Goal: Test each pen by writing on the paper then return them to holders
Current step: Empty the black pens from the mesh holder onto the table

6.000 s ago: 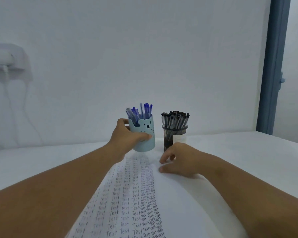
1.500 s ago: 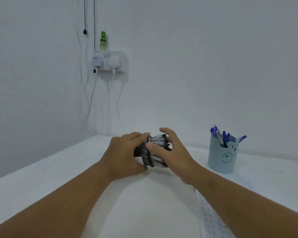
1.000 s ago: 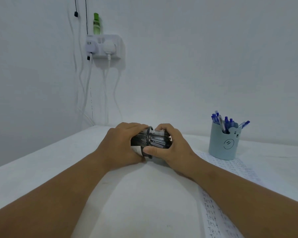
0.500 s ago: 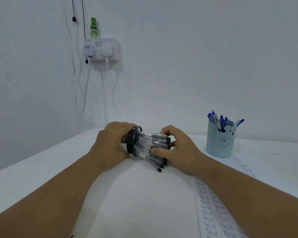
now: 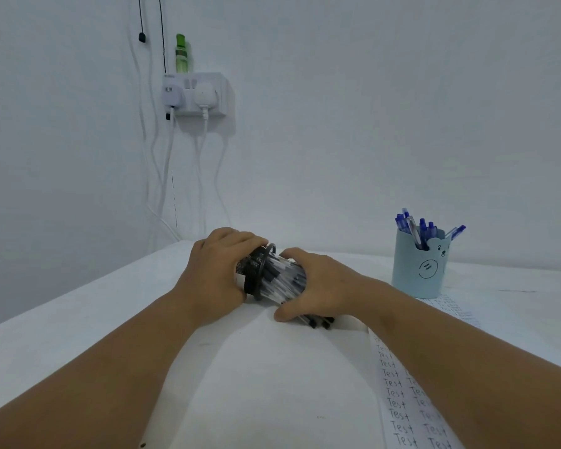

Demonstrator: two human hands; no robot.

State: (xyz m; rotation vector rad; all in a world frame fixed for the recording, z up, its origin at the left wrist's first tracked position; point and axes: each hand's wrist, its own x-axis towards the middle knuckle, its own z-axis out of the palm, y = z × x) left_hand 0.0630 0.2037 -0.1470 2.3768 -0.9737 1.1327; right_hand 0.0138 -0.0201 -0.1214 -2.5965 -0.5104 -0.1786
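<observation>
We found the black mesh holder (image 5: 256, 265) tipped on its side at table centre, mouth facing right, gripped by our left hand (image 5: 216, 273). The black pens (image 5: 284, 281) lay with long axes running left to right, their tips spilling under our right hand (image 5: 314, 283), whose curled fingers cupped the bundle, the nearer hand for drawing one out.

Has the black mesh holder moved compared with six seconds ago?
Yes. The black mesh holder then stood upright just right of the blue bear holder; now it lies tipped on its side, well to that holder's left, gripped by the left hand.
</observation>
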